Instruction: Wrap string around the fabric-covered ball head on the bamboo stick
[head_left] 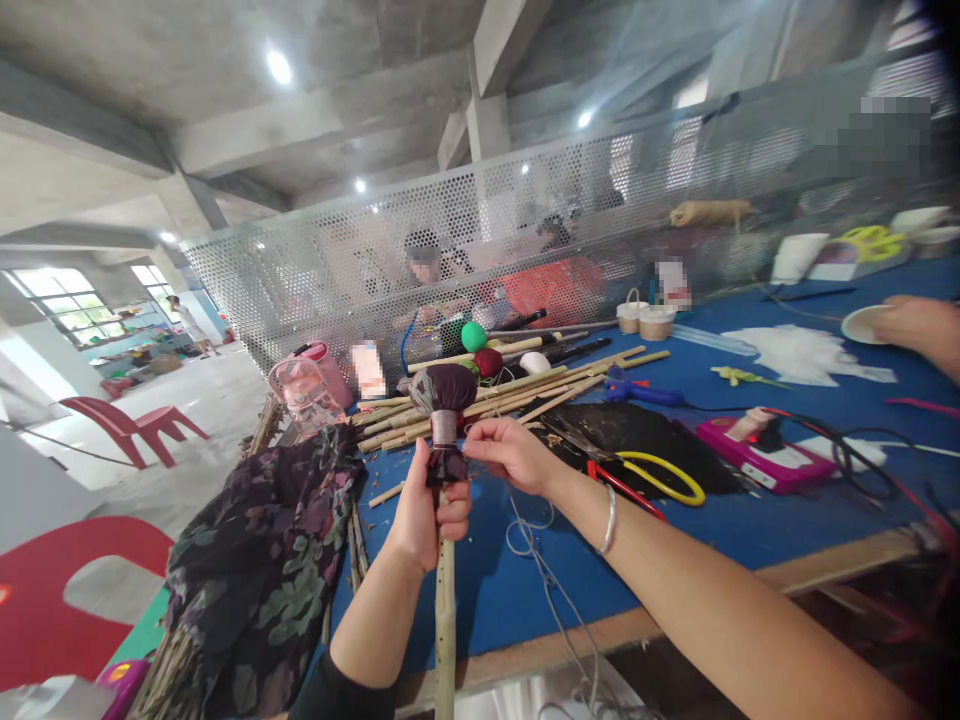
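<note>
My left hand is wrapped round a pale bamboo stick held upright, just under its cloth-covered head. The head is a rounded bundle of dark cloth, bound below with several turns of grey cord. Close beside the binding, my right hand has its thumb and forefinger pinched together; what they hold is too small to make out, though a loose grey cord trails down below this hand over the table edge. A bracelet circles my right wrist.
The blue table carries bamboo sticks, yellow-and-red-handled scissors, a blue glue gun and a pink power strip. Patterned dark cloth lies at left. A perforated metal screen stands behind. Another person's hand reaches in at right.
</note>
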